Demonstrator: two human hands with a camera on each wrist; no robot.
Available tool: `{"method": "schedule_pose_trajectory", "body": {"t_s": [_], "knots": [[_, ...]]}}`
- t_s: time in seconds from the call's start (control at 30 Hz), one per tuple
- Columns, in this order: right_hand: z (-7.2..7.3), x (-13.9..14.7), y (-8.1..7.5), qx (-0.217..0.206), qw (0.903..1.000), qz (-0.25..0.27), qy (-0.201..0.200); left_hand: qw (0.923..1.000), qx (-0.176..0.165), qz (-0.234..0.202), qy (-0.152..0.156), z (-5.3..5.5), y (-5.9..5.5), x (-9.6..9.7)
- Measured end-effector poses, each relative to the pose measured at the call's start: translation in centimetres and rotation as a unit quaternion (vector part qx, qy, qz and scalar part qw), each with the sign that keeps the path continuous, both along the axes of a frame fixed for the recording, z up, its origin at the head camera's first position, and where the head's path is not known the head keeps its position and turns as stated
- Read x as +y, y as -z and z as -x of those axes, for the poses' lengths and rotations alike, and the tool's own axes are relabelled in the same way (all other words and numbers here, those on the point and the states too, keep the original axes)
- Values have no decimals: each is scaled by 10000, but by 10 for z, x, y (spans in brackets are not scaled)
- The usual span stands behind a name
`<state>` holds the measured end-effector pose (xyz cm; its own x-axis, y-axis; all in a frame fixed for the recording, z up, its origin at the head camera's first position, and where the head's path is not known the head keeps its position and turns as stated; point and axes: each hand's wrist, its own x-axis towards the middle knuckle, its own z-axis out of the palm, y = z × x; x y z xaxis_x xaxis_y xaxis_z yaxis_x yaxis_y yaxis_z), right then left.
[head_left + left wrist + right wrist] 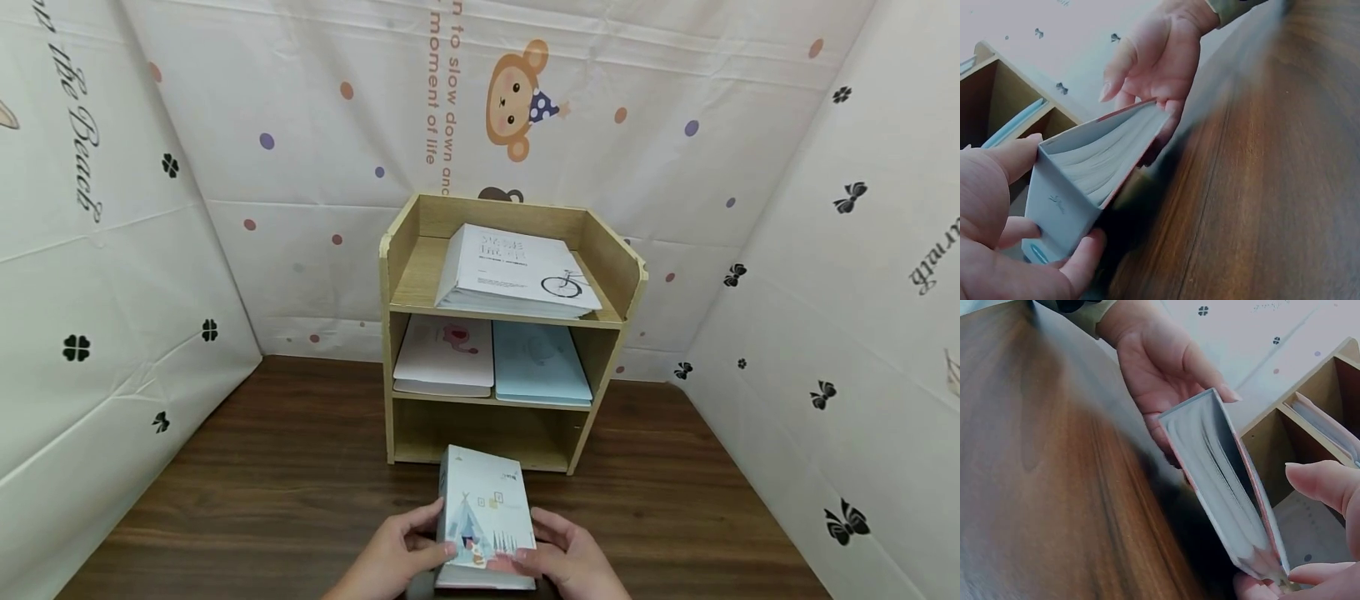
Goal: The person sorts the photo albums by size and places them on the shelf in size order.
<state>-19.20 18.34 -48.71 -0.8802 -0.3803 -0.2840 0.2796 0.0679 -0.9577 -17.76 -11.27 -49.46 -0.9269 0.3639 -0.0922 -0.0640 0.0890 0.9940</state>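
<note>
Between my two hands is a thick white photo album with a blue tent drawn on its cover. It is tilted, its far end in front of the shelf's bottom compartment. My left hand grips the spine side, thumb on the cover and fingers curled around and under. On the opposite side, my right hand holds the edge near the corner. Fingers of that hand wrap underneath, while its thumb stands up off the cover in the right wrist view. The loose page edges face the wrist cameras.
A three-level wooden shelf stands at the back of the brown table. On its top level lies a thick white album with a bicycle picture. The middle level holds a pink album and a blue album. Patterned white cloth surrounds the table.
</note>
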Motion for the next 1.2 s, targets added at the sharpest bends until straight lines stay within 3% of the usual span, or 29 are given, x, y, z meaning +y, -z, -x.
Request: {"method": "schedule_pose_trajectory", "body": {"t_s": [0.37,0.6,0.8,0.97,1.1,1.2], "knots": [[-6,-1,-1,-98,9996,211,170,9985,-84,-525,136,-3,-2,-4],[-9,-1,-3,125,9982,568,142,9940,-106,-1076,173,-6,-5,-4],[-12,5,-6,289,9958,865,-25,9920,-96,-1232,248,-7,-9,-5],[-10,10,-8,701,9937,838,-245,9910,273,-1239,435,-8,-13,-7],[-9,12,-11,715,9915,986,-450,9862,689,-1328,706,-6,-14,-10],[-9,12,-13,684,9911,1011,-529,9811,706,-1496,1003,-4,-13,-13]]}}
